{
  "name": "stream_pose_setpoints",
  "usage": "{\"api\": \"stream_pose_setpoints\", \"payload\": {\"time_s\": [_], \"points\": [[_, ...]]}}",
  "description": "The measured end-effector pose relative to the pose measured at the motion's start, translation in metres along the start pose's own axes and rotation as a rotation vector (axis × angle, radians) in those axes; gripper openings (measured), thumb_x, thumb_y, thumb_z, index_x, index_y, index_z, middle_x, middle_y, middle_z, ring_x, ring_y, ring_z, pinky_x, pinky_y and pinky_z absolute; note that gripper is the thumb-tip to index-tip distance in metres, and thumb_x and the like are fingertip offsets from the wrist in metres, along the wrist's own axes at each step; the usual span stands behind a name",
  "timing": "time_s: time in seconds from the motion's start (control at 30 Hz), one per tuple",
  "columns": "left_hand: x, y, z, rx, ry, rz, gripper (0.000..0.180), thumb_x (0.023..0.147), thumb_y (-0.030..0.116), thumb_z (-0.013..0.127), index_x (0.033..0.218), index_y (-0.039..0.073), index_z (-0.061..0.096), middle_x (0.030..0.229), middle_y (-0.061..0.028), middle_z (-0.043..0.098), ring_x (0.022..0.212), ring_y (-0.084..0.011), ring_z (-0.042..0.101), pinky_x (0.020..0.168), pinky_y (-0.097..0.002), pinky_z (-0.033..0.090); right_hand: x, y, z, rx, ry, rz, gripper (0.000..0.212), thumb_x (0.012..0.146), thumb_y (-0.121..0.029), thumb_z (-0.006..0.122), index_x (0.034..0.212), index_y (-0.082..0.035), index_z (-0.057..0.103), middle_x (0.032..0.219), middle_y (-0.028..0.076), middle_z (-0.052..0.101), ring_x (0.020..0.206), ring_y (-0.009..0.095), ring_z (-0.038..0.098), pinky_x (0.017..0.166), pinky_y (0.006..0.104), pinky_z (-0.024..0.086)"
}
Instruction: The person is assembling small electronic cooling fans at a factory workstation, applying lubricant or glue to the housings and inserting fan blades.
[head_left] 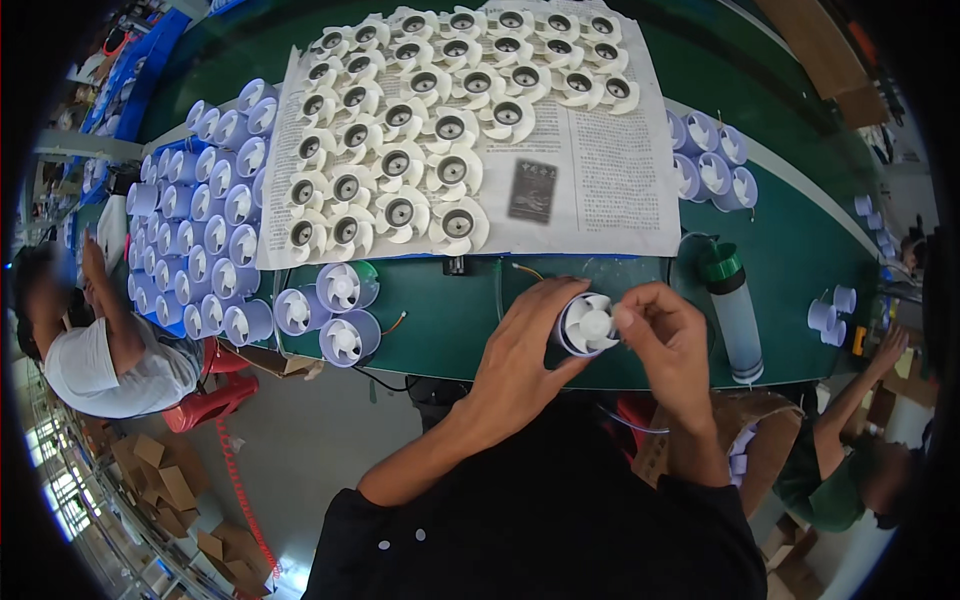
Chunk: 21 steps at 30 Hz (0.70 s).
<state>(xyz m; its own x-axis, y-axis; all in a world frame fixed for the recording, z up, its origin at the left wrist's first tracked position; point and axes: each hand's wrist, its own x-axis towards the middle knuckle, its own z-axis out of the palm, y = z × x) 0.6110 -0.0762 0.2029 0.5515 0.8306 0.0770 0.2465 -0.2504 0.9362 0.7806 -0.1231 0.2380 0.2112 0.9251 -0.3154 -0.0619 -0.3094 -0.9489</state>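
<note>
My left hand (522, 345) wraps round the lavender housing of a small round fan at the front edge of the green table. Inside that housing sits a white fan impeller (590, 324), facing up. My right hand (664, 338) has its thumb and forefinger closed at the impeller's right edge; the exact contact is partly hidden by the fingers. To the left stand three more fans (344, 287) in lavender housings, with a short wire coming from one. Beyond my hands, rows of loose white impellers (398, 211) with dark round centres lie on a newspaper sheet (620, 170).
Many lavender fans (215, 235) crowd the table's left side, and several more (712, 172) stand at the right. A clear cylinder with a green cap (733, 310) lies right of my hands. An open carton (775, 415) is below the edge. Co-workers (120, 350) sit on both sides.
</note>
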Motion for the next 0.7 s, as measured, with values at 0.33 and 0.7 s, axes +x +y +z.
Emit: {"api": "stream_pose_setpoints", "payload": {"time_s": [0.33,0.7], "points": [[0.001,-0.001,0.002,-0.03,-0.034,-0.021,0.067,0.069,-0.002,0.075,0.129,0.005,0.047,0.13,-0.0165,0.052,0.124,-0.0352,0.048,0.104,-0.0421,0.04,-0.011,0.002,0.0,-0.21,0.214,-0.232,0.02,0.079,-0.001,0.072,0.095,-0.002,0.059,0.076,0.0,0.056,0.063,0.005,0.046,0.057,0.0204,0.037],[-0.011,-0.009,-0.002,0.08,0.035,0.062,0.067,0.066,-0.001,0.078,0.127,0.007,0.051,0.126,-0.0134,0.057,0.115,-0.0328,0.056,0.097,-0.0406,0.045,-0.022,-0.049,0.002,-0.704,-0.103,-0.505,0.027,0.084,-0.005,0.065,0.059,0.001,0.057,0.052,0.01,0.048,0.045,0.027,0.046,0.044,0.0347,0.035]]}}
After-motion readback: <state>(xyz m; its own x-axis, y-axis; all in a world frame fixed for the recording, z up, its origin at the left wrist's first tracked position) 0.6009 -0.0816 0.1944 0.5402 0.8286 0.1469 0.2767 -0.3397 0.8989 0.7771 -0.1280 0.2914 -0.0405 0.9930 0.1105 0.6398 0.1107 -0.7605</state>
